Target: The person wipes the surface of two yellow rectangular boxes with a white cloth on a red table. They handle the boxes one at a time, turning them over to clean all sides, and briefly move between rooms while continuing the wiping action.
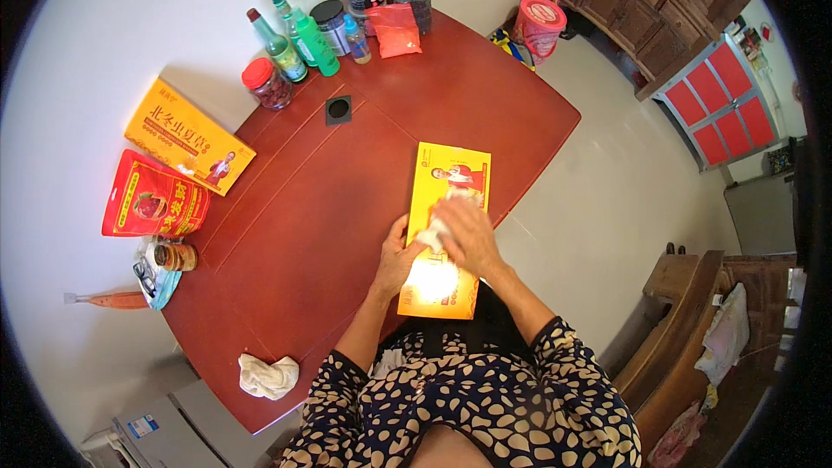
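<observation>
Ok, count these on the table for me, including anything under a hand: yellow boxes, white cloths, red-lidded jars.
Yellow boxes: 2
White cloths: 2, one of them under the right hand
Red-lidded jars: 1
Total: 5

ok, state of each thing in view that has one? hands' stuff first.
Yellow box: looks closed, left hand at its left edge
White cloth: bunched under right hand
Second yellow box: closed, propped up
Red pouch: upright
Red-lidded jar: lid on
White-lidded jar: lid on
Loose cloth: crumpled
Pink bucket: lid on
</observation>
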Action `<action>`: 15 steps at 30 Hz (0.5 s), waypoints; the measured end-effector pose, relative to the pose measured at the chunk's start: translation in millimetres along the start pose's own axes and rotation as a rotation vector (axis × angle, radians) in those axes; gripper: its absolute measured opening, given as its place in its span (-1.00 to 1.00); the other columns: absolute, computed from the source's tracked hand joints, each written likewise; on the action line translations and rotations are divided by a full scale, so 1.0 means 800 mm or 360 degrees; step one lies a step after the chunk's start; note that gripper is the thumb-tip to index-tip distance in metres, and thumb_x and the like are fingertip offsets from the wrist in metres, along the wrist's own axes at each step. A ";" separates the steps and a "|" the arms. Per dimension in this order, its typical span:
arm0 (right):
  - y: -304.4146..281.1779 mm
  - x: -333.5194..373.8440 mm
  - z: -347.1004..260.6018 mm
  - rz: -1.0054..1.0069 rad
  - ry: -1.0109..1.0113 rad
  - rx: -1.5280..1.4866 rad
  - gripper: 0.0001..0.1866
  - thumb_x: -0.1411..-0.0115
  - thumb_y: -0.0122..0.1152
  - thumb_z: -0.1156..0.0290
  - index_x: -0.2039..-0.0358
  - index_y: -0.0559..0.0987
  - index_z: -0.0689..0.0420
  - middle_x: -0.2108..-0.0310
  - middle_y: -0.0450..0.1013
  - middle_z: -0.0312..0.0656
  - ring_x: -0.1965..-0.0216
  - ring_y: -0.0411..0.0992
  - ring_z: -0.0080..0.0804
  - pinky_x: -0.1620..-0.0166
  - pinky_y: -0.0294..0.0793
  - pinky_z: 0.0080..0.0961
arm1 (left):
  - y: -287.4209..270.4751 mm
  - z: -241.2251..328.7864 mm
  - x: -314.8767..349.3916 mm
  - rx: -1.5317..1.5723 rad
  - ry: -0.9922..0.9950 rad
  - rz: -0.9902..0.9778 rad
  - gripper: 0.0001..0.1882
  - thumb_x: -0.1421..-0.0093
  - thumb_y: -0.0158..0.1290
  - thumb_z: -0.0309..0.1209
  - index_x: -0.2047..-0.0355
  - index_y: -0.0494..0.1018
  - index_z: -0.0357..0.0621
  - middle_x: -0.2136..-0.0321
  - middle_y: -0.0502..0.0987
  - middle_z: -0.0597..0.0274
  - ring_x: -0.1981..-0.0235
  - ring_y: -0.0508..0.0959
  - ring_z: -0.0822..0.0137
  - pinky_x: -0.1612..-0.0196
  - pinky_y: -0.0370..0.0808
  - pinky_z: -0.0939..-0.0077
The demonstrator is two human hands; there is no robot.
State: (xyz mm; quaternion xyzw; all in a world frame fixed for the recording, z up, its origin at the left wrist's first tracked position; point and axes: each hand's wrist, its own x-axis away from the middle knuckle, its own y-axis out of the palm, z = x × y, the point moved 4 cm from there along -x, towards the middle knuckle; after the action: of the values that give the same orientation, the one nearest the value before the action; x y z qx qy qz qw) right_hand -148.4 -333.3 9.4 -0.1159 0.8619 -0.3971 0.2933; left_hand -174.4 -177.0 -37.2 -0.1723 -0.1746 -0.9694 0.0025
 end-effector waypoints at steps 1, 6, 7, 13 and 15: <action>0.002 0.006 -0.009 -0.0136 0.0043 -0.0116 -0.51 -0.14 0.20 0.38 -0.12 0.42 0.05 -0.15 0.32 -0.15 -0.24 0.20 -0.16 -0.29 0.10 -0.14 | 0.000 0.001 -0.001 0.0022 -0.0005 0.0027 -0.45 -0.21 0.10 -0.52 -0.19 0.21 -0.23 0.10 0.51 0.13 0.18 0.54 0.43 0.15 0.53 0.58; -0.006 -0.023 0.037 -0.0002 0.0070 0.0091 -0.53 -0.16 0.17 0.34 -0.11 0.42 0.06 -0.14 0.33 -0.13 -0.25 0.19 -0.19 -0.26 0.10 -0.13 | 0.008 0.015 -0.001 -0.0013 -0.0133 -0.0047 -0.38 -0.23 0.08 -0.52 -0.26 0.13 -0.26 0.07 0.50 0.09 0.16 0.54 0.41 0.12 0.53 0.55; -0.009 -0.033 0.050 0.0044 0.0130 0.0108 -0.53 -0.16 0.17 0.34 -0.11 0.41 0.07 -0.14 0.33 -0.13 -0.25 0.19 -0.18 -0.25 0.09 -0.13 | 0.008 0.012 -0.001 -0.0013 -0.0115 -0.0033 -0.38 -0.23 0.09 -0.52 -0.27 0.12 -0.26 0.07 0.50 0.09 0.16 0.54 0.41 0.12 0.52 0.55; -0.012 -0.049 0.079 0.0224 0.0353 0.0187 -0.53 -0.16 0.17 0.38 -0.11 0.40 0.07 -0.14 0.33 -0.12 -0.27 0.16 -0.13 -0.23 0.07 -0.15 | 0.015 0.024 0.006 -0.0009 -0.0236 -0.0037 -0.30 -0.19 0.14 -0.52 -0.29 0.09 -0.28 0.04 0.49 0.08 0.09 0.52 0.38 0.03 0.49 0.51; -0.016 -0.041 0.060 0.0141 0.0345 0.0155 -0.53 -0.15 0.16 0.40 -0.11 0.40 0.06 -0.15 0.32 -0.12 -0.28 0.14 -0.12 -0.24 0.07 -0.13 | 0.014 0.025 0.009 -0.0045 -0.0179 -0.0077 -0.24 -0.13 0.18 -0.53 -0.29 0.09 -0.28 0.00 0.46 0.08 0.05 0.50 0.37 -0.02 0.47 0.47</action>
State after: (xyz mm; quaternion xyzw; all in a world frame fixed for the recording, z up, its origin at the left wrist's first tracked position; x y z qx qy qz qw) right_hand -93.3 -357.2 8.0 -0.0198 0.8725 -0.4353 0.2208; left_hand -173.4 -180.5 -13.4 -0.2222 -0.1649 -0.9604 -0.0332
